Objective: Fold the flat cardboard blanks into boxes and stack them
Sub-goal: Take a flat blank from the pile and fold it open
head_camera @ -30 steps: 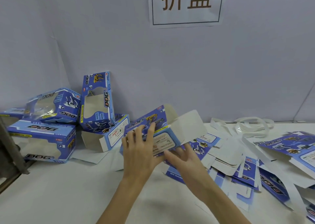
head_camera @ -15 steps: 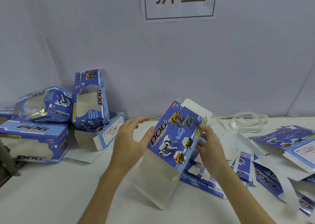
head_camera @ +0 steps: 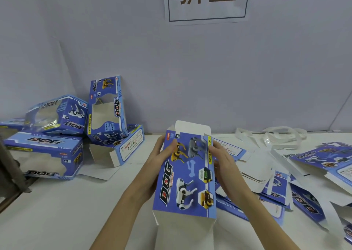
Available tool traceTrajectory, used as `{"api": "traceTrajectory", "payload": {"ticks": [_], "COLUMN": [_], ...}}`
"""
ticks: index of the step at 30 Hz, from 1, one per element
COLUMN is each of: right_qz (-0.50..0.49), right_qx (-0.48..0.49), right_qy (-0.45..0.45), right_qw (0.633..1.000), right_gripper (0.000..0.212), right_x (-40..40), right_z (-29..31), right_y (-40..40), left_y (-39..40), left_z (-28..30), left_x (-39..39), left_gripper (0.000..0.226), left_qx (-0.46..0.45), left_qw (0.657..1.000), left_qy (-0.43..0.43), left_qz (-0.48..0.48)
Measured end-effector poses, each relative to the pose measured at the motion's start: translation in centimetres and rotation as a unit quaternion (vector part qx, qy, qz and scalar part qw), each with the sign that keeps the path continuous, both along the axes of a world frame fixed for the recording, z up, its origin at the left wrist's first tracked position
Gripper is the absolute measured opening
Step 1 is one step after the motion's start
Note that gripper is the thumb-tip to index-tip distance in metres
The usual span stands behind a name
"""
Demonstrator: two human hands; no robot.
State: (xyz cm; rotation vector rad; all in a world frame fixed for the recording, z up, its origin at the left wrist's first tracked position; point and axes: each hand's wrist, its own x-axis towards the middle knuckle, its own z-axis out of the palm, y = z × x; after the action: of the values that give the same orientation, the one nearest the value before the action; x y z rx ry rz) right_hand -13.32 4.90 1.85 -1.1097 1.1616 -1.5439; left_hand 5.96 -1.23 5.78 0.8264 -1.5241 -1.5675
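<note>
- You hold a blue printed cardboard box blank in the lower centre of the frame, above the white desk. Its big face with the word DOG and the toy dog pictures is turned up to the camera.
- Your left hand grips the left long edge of this blank near the top. The fingers curl onto the printed face and the palm is behind the edge.
- Your right hand grips the right long edge, beside the yellow strip. The fingers are closed on the cardboard.
- The white top flap stands open at the far end, and the white bottom flaps hang open at the near end.
- In the left of the frame the folded blue window boxes lie in a loose pile on the desk. One tall window box leans upright against the pale grey wall, and an open-ended box lies just below it.
- In the right of the frame the flat blue and white cardboard blanks lie spread and overlapping on the desk, some of them under your right forearm.
- White plastic straps lie curled near the wall, behind these flat blanks.
- A white paper sign with two brown characters hangs on the wall at the top centre.
</note>
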Motion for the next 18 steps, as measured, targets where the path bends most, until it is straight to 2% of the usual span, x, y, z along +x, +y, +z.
{"api": "traceTrajectory", "payload": {"ticks": [1, 3, 5, 6, 8, 9, 10, 12, 16, 18], "right_qz": [0.001, -0.001, 0.004, 0.005, 0.009, 0.005, -0.001, -0.003, 0.035, 0.024], "right_qx": [-0.007, -0.020, -0.026, -0.030, -0.045, -0.054, -0.061, -0.061, -0.041, -0.035], "right_qy": [0.002, -0.001, -0.001, -0.003, -0.013, -0.023, -0.037, -0.057, -0.027, -0.031], "right_qw": [1.000, 1.000, 1.000, 1.000, 0.999, 0.998, 0.997, 0.997, 0.998, 0.999], "right_gripper": [0.047, 0.049, 0.057, 0.056, 0.052, 0.056, 0.065, 0.078, 0.055, 0.037], "right_x": [0.0, 0.0, 0.2, 0.3, 0.6, 0.6, 0.5, 0.4, 0.1, 0.1], "right_z": [0.1, 0.3, 0.3, 0.3, 0.3, 0.3, 0.3, 0.4, 0.5, 0.6], "right_y": [0.1, 0.4, 0.5, 0.5, 0.7, 0.6, 0.6, 0.6, 0.7, 0.8], "left_y": [0.2, -0.2, 1.0, 1.5, 1.6, 1.6, 1.7, 1.3, 1.6, 2.0], "left_z": [-0.3, -0.8, -0.3, -0.3, -0.7, -1.0, -1.3, -1.5, -1.6, -1.4], "left_x": [-0.1, 0.5, 1.0, 0.8, 0.1, 0.0, 0.2, 0.2, 0.1, 0.0], "left_gripper": [0.027, 0.006, 0.005, 0.015, 0.049, 0.061, 0.067, 0.064, 0.036, 0.037], "left_qx": [0.030, 0.035, 0.027, 0.024, 0.075, 0.085, 0.076, 0.057, 0.011, -0.008], "left_qw": [0.999, 0.997, 0.996, 0.998, 0.995, 0.993, 0.991, 0.990, 0.991, 0.988], "left_qy": [0.019, 0.064, 0.061, 0.048, 0.068, 0.078, 0.096, 0.112, 0.125, 0.145], "left_qz": [-0.007, -0.030, -0.057, -0.045, 0.013, 0.040, 0.048, 0.055, 0.047, 0.047]}}
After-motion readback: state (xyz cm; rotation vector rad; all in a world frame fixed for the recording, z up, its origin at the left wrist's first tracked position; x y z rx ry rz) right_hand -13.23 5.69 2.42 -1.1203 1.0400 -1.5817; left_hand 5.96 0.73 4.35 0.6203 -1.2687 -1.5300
